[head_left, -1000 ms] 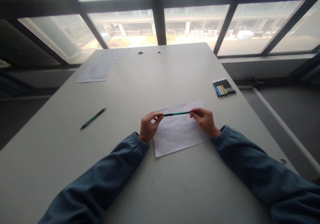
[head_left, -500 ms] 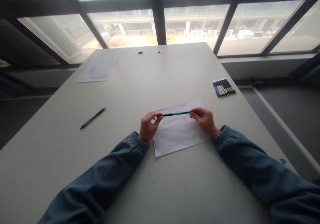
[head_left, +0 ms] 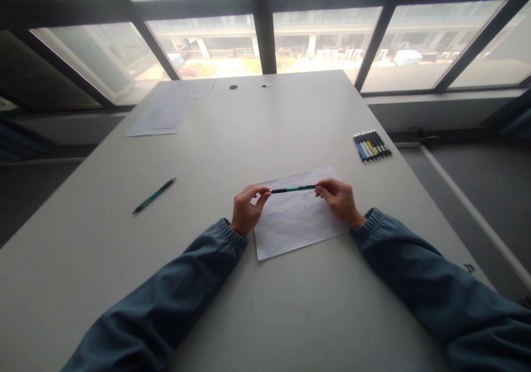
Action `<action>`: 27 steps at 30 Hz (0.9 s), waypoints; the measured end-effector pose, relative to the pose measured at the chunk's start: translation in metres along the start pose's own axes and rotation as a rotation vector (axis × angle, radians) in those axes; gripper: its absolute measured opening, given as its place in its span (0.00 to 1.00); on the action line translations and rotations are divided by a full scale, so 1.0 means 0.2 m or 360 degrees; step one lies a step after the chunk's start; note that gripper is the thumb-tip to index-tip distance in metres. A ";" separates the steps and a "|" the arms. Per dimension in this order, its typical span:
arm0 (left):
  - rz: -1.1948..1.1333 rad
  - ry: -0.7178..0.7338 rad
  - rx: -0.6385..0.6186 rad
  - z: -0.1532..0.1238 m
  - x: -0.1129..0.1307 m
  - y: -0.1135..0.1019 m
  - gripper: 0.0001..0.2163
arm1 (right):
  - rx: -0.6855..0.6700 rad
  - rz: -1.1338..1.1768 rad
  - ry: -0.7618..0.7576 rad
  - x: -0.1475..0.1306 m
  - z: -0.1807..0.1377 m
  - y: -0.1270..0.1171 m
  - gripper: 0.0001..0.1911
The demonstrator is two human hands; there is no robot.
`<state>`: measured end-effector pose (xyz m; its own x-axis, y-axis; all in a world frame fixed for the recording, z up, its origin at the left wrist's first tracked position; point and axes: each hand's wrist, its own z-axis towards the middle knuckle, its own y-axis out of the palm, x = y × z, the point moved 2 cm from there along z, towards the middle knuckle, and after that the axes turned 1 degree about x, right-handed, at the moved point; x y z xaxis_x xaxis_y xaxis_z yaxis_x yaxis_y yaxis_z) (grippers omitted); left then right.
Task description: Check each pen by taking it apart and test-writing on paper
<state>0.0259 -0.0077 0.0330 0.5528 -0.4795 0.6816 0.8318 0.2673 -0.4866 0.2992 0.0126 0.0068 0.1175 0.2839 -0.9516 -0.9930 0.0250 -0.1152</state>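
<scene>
A black and green pen [head_left: 292, 188] stretches level between my two hands, above a sheet of paper [head_left: 290, 234] with faint marks on it. My left hand [head_left: 248, 209] pinches the pen's left tip between thumb and forefinger. At the other end, the thumb and fingers of my right hand [head_left: 338, 199] grip the pen, where a dark clip shows along the barrel. Both pen ends are partly hidden by the fingertips. A second green pen with a dark end [head_left: 154, 195] lies slanted on the table to the left of my left hand.
Several pens in a row [head_left: 372, 146], black, blue, white and yellow, lie near the table's right edge. Papers [head_left: 160, 115] rest at the far left of the white table [head_left: 265, 134]. Two round holes sit near its back edge, before the windows.
Both hands keep their places. The held pen has turned slightly about its length, so that its dark clip now shows more clearly near my right fingers.
</scene>
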 end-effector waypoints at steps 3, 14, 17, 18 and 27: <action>-0.0012 -0.0003 -0.0003 0.00 0.00 0.00 0.05 | 0.0006 -0.0001 -0.0005 0.00 0.00 0.00 0.10; -0.0018 -0.0016 -0.0012 0.00 -0.01 0.00 0.05 | -0.0012 -0.0012 -0.0028 0.00 0.00 0.00 0.10; -0.0012 -0.0029 -0.0017 0.00 0.00 0.00 0.06 | -0.0012 -0.0011 -0.0027 0.00 0.00 0.00 0.10; -0.0013 -0.0030 -0.0018 0.00 0.00 0.00 0.06 | -0.0011 -0.0013 -0.0026 0.00 0.00 0.00 0.11; -0.0025 -0.0034 -0.0024 0.00 -0.01 0.00 0.06 | -0.0020 -0.0039 -0.0037 -0.01 0.00 0.00 0.11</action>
<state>0.0257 -0.0072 0.0315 0.5407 -0.4655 0.7007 0.8396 0.2470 -0.4838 0.2989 0.0111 0.0087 0.1417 0.3057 -0.9415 -0.9896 0.0203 -0.1423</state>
